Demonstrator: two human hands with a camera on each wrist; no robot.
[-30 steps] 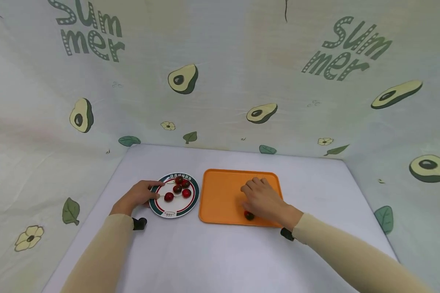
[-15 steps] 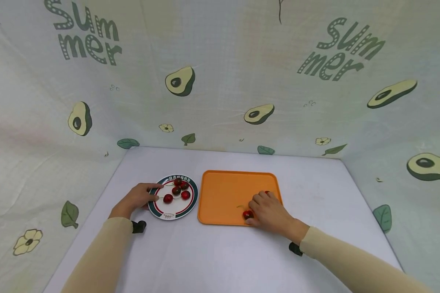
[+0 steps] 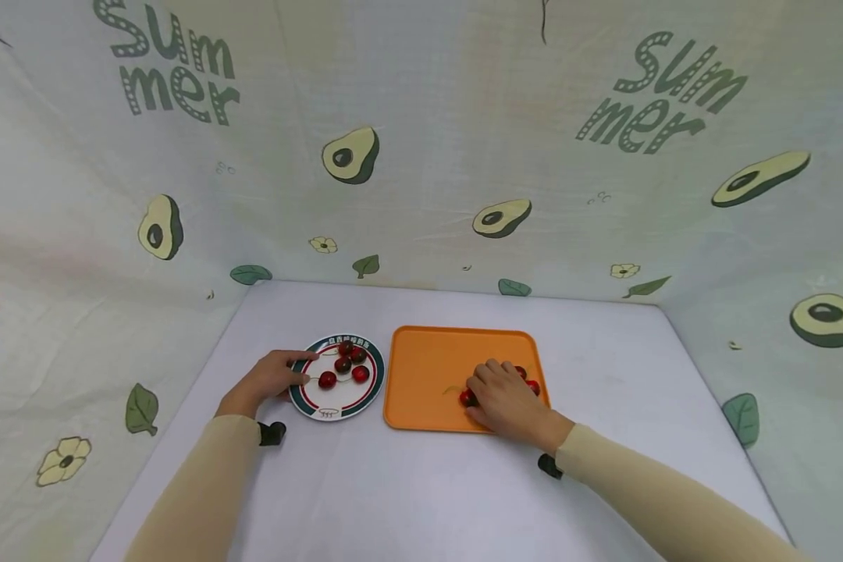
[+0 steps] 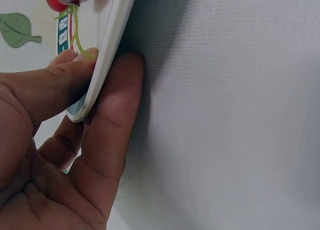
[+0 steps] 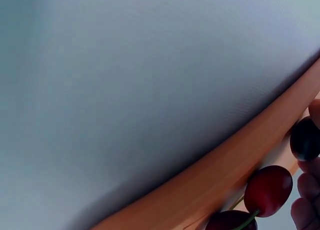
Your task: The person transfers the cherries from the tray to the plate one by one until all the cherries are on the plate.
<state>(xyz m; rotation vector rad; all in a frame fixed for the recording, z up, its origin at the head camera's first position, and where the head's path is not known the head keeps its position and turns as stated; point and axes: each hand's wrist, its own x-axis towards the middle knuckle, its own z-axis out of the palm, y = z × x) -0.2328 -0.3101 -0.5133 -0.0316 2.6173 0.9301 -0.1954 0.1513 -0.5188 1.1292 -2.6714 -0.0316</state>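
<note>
At the left of the table, my left hand [image 3: 270, 380] grips the rim of a white plate [image 3: 329, 414] with a green and red border. The left wrist view shows the thumb [image 4: 55, 84] on top of the rim and fingers beneath it. Several red cherries [image 3: 327, 380] with stems lie on the plate. Over the right part of an orange tray [image 3: 421, 378], my right hand [image 3: 509, 402] pinches a dark cherry [image 5: 305, 139] between thumb and fingers. More cherries [image 3: 533, 386] lie in the tray beside that hand, partly hidden by it in the head view.
Plate and tray stand side by side on a white-covered table [image 3: 393, 492], a narrow gap between them. A curtain [image 3: 421, 156] printed with avocados and leaves hangs behind the table and at its sides.
My right hand has shifted in the tray, first rightward, then back left and slightly away, with the pinched cherry. Cherries at the tray's right have come into view. The left hand stays on the plate.
</note>
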